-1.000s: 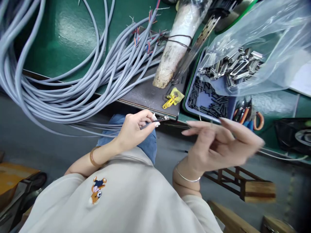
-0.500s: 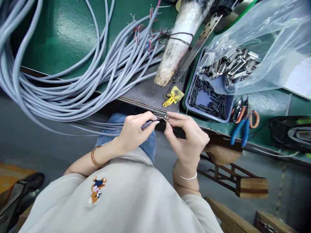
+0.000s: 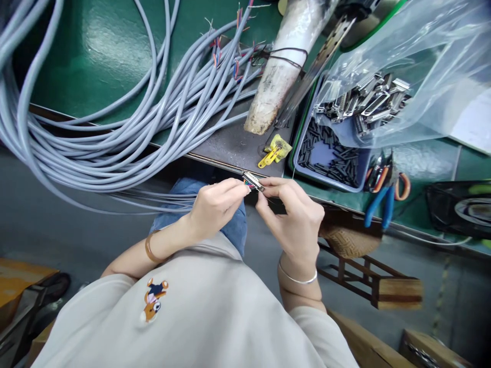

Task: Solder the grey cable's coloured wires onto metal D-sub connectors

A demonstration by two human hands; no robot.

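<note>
Between my two hands, just off the bench's front edge, is a small metal multi-pin connector point(image 3: 252, 180) with thin coloured wires running into its near side. My left hand point(image 3: 218, 207) is closed on the cable end and its wires, beside the connector's left part. Fingertips of my right hand point(image 3: 293, 204) pinch the connector's right end. Grey cable point(image 3: 169, 200) runs leftward from behind my left hand. Exactly where the cable jacket ends is hidden by the left fingers.
A thick bundle of grey cables point(image 3: 126, 148) lies across the bench at left. A yellow clip point(image 3: 270, 156) lies near the edge. Right of it are a blue tray point(image 3: 362, 168) with black tubing pieces, a plastic bag of metal connectors point(image 3: 372, 102), and blue-handled pliers point(image 3: 379, 204). A wooden stool point(image 3: 397, 293) stands below.
The connector has tilted so its wired side and coloured wires show more. My right hand has shifted slightly left and now pinches the connector's end.
</note>
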